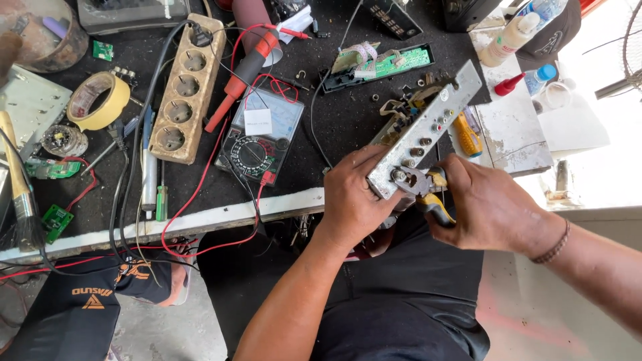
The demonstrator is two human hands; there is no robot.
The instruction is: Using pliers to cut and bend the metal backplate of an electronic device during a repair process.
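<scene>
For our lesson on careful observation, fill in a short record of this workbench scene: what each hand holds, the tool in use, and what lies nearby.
Left hand: grips the lower end of a long grey metal panel with round jacks.
Right hand: holds yellow-handled pliers, nose at a fitting near the panel's lower end.
Panel pose: tilted, upper end over the black bench top.
Nearby, left: analogue multimeter with red leads, beige wooden socket strip, roll of yellow tape.
Behind: green circuit board.

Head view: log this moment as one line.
left hand: grips metal panel | right hand: holds pliers on panel's end fitting | multimeter: idle on bench
</scene>
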